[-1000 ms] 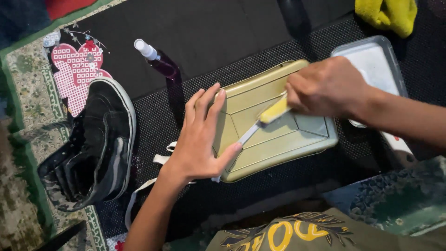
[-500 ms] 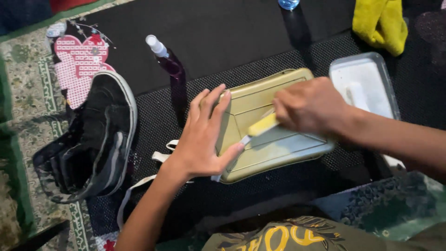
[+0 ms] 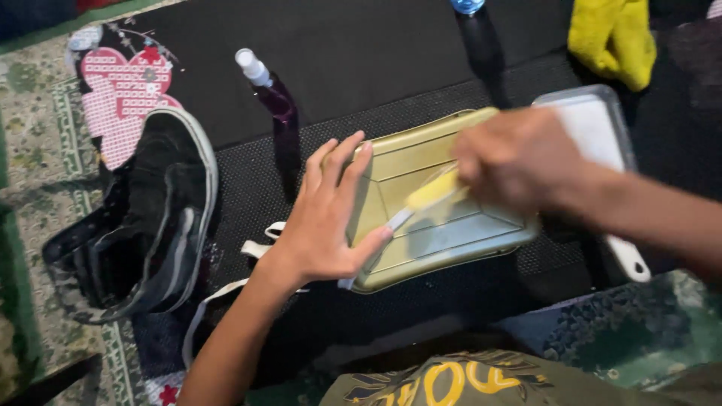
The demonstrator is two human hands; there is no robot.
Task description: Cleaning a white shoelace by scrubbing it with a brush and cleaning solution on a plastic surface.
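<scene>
My left hand (image 3: pixel 327 218) presses flat on the left edge of a shallow olive-yellow tray (image 3: pixel 432 240) that lies on a black mat (image 3: pixel 361 75). A white lace or strip runs under this hand across the tray. My right hand (image 3: pixel 519 162) is blurred above the tray's right half and grips a yellow brush (image 3: pixel 432 192) whose head touches the tray's inside.
A black sneaker (image 3: pixel 143 218) with white sole lies left of the tray, with white laces (image 3: pixel 226 289) near my left wrist. A purple spray bottle (image 3: pixel 271 94) stands behind. A white-lidded container (image 3: pixel 594 128) sits right, a yellow cloth (image 3: pixel 613 37) at the back right.
My right hand with the brush has moved back and forth across the tray, now blurred toward its right side. My left hand stays pressed on the tray's edge. The camera has shifted slightly.
</scene>
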